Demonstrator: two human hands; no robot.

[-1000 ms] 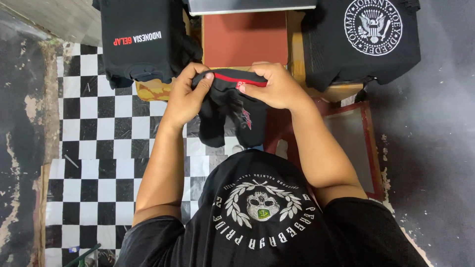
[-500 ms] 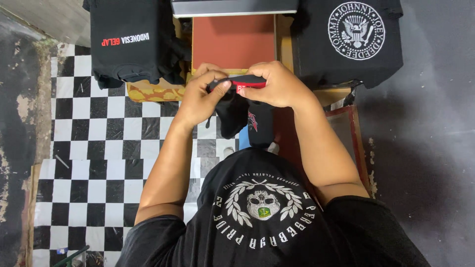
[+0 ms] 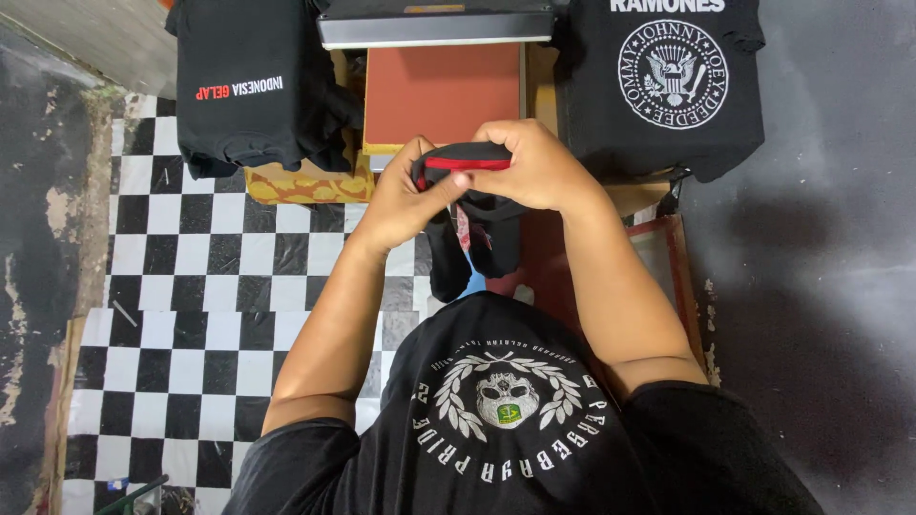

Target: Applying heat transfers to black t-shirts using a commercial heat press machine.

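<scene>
Hands: left hand [image 3: 405, 195] and right hand [image 3: 534, 172] both pinch a folded black garment with red trim [image 3: 468, 159] | garment: held just over the near edge of the red press pad [image 3: 441, 91], rest dangling | black shirts [image 3: 253, 86] at both sides

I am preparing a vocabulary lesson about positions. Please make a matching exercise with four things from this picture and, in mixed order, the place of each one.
Things:
1. black shirt with round white print
2. black shirt with red and white letters
3. reddish pad
4. black garment with red stripe

Places:
A. top middle, under the grey plate
B. between the left hand and right hand
C. top right
D. top left, above the checkered floor

Pairs: 1-C, 2-D, 3-A, 4-B
</scene>
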